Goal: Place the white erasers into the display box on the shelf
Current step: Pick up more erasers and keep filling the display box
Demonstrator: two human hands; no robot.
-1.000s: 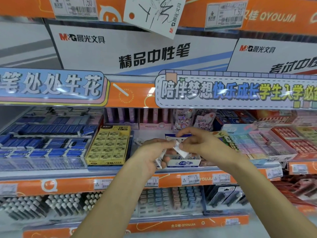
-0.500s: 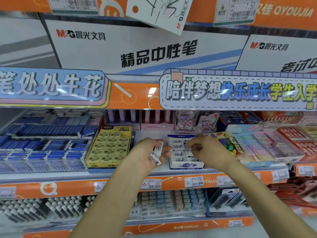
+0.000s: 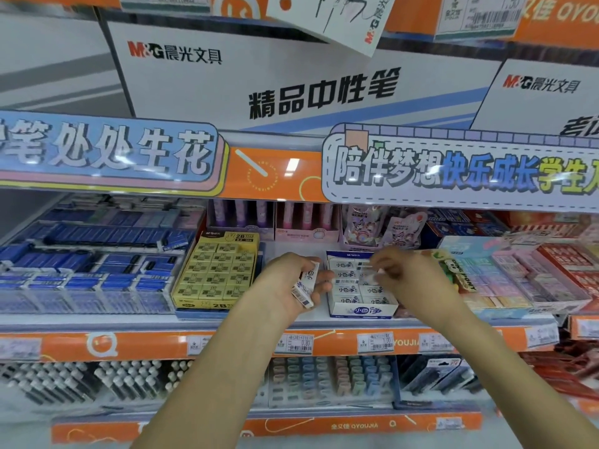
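A white and blue display box [image 3: 361, 310] stands on the middle shelf, filled with rows of white erasers [image 3: 348, 290]. My left hand [image 3: 285, 286] is just left of the box and grips a small stack of white erasers [image 3: 304, 285] in printed sleeves. My right hand [image 3: 402, 277] hovers over the box's right rear part, blurred by motion, with its fingers curled near the erasers. Whether those fingers hold an eraser is hidden.
A yellow box of 2B erasers [image 3: 217, 273] sits left of the bare shelf patch. Blue eraser packs [image 3: 90, 270] fill the far left. Pastel and red boxes [image 3: 518, 280] crowd the right. An orange price rail [image 3: 324, 343] edges the shelf, with pens below.
The hands have separated. My right hand went from my left hand to over the display box and now drifts right. My left hand stays beside the box with its erasers.
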